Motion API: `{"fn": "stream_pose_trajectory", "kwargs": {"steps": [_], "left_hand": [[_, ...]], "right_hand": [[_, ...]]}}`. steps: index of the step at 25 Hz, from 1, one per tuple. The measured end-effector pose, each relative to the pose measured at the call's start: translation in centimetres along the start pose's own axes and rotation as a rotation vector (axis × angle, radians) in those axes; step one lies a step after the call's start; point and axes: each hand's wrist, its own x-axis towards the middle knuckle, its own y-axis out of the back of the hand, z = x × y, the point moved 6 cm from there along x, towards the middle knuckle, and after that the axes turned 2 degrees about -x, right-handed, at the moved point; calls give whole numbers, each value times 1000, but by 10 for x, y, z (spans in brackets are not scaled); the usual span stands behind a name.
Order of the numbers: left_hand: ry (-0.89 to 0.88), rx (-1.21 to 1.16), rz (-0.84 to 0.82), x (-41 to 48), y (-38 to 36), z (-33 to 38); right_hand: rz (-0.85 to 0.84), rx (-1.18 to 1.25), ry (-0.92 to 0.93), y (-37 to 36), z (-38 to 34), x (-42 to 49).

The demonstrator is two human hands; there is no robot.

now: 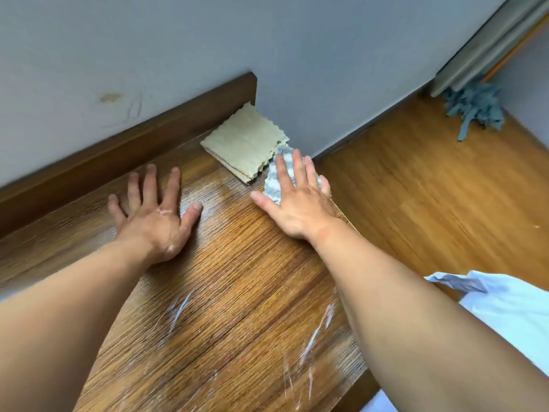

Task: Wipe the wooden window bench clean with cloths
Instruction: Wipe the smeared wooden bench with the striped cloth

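The wooden window bench (225, 286) runs from the lower left up to the wall corner and shows white streaks near its front. My right hand (297, 200) lies flat with spread fingers on a grey-and-white cloth (271, 187), pressing it onto the bench near its right edge. A folded beige cloth (243, 141) rests in the far corner of the bench, just beyond that hand. My left hand (151, 215) is flat on the bare wood, fingers apart, holding nothing.
A dark wood trim (124, 147) borders the bench along the grey wall. To the right, lower down, is the wooden floor (430, 188), with a blue-grey mop head (475, 110) by a door frame. White fabric (505, 304) shows at the lower right.
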Motion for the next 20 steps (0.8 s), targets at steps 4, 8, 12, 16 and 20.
{"fn": "stream_pose_trajectory", "kwargs": {"steps": [4,8,12,16,20], "left_hand": [[8,11,-6,0,0,-5],[12,7,-20,4,-2,-3],[4,11,12,5,-3,-1],[16,11,5,1,-1,-4],[5,-2,-9,3,-1,0]], "right_hand": [[25,-91,146,-11,-2,-31],[19,-164,206,-35,71,-117],[35,-82,-27,-49,93,-157],[4,24,122,-89,-6,-221],[-32,-111,397,-119,-30,-271]]}}
